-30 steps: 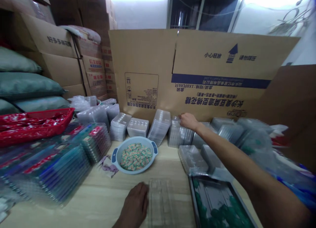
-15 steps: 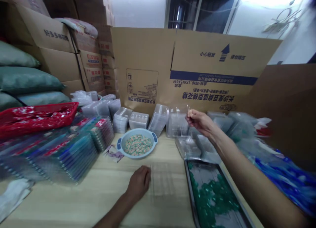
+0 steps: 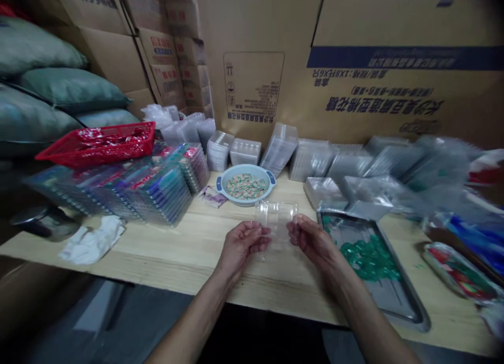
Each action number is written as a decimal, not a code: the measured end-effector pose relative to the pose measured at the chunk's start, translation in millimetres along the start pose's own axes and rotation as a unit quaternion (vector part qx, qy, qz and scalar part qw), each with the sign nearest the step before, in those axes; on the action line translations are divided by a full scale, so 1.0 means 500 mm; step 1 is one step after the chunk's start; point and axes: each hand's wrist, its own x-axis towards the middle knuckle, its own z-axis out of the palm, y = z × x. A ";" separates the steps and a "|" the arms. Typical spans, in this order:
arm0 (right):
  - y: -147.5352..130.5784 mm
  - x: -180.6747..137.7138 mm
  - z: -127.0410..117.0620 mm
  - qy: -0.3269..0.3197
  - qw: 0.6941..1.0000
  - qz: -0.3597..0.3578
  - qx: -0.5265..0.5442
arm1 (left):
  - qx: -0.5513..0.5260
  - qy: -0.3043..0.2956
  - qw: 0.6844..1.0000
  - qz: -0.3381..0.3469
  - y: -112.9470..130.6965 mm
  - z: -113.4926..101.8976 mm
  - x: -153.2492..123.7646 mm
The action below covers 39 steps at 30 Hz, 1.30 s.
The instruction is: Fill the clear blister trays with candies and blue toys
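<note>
My left hand [image 3: 242,246] and my right hand [image 3: 313,243] hold a transparent plastic blister tray [image 3: 276,222] upright between them, gripping its lower corners above the wooden table [image 3: 157,256]. Behind the tray stands a light blue two-handled bowl [image 3: 244,169] of small multicoloured pieces [image 3: 246,186]. Close to my right hand lies a metal baking tray [image 3: 388,295] holding loose green pieces [image 3: 370,258].
Stacks of transparent trays [image 3: 311,162] line the back of the table, and coloured filled trays [image 3: 157,193] lie at the left. There are also a red basket [image 3: 94,146], a white cloth [image 3: 92,240], grey-green sacks [image 3: 66,88] and upright cardboard [image 3: 252,85].
My right hand has come back from the stacks with the transparent tray. My left hand has risen from the table to hold it too. The view has tilted down and moved nearer.
</note>
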 end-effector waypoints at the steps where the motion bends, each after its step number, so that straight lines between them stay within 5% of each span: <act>1: 0.009 -0.003 -0.006 0.011 0.999 -0.012 -0.044 | 0.013 0.020 1.000 0.011 -0.002 -0.015 -0.001; 4: 0.037 -0.015 -0.036 0.107 0.955 -0.083 -0.263 | 0.086 0.107 0.986 0.092 -0.002 -0.088 0.000; 7: 0.064 -0.034 -0.054 0.202 0.845 -0.140 -0.475 | 0.221 0.212 0.939 0.158 -0.002 -0.187 0.012; 11: 0.094 -0.050 -0.005 0.199 0.729 -0.104 -0.646 | 0.423 0.278 0.853 0.126 -0.013 -0.275 0.032; 15: 0.125 -0.028 0.080 0.168 0.666 -0.029 -0.726 | 0.608 0.301 0.709 0.190 -0.034 -0.251 0.030; 18: 0.146 0.004 0.107 0.158 0.651 -0.025 -0.742 | 0.659 0.283 0.666 0.206 -0.049 -0.201 0.017; 20: 0.149 0.021 0.101 0.153 0.656 -0.020 -0.739 | 0.644 0.275 0.677 0.225 -0.054 -0.171 0.008; 22: 0.139 0.029 0.083 0.155 0.682 -0.007 -0.715 | 0.584 0.246 0.732 0.250 -0.056 -0.145 -0.001; 26: 0.099 0.013 0.046 0.107 0.837 -0.041 -0.535 | 0.317 0.116 0.931 0.143 -0.052 -0.079 -0.014; 28: 0.088 -0.005 0.042 0.034 0.910 -0.088 -0.404 | 0.158 0.071 0.984 0.051 -0.049 -0.038 -0.015; 30: 0.088 -0.023 0.050 -0.008 0.943 -0.110 -0.314 | 0.042 0.052 0.998 0.010 -0.047 0.000 -0.011; 34: 0.099 -0.051 0.072 0.006 0.931 -0.154 -0.332 | -0.034 0.062 0.997 0.019 -0.045 0.039 0.003; 39: 0.085 -0.076 0.093 0.107 0.777 -0.201 -0.587 | -0.060 0.053 0.997 -0.014 -0.044 0.026 0.005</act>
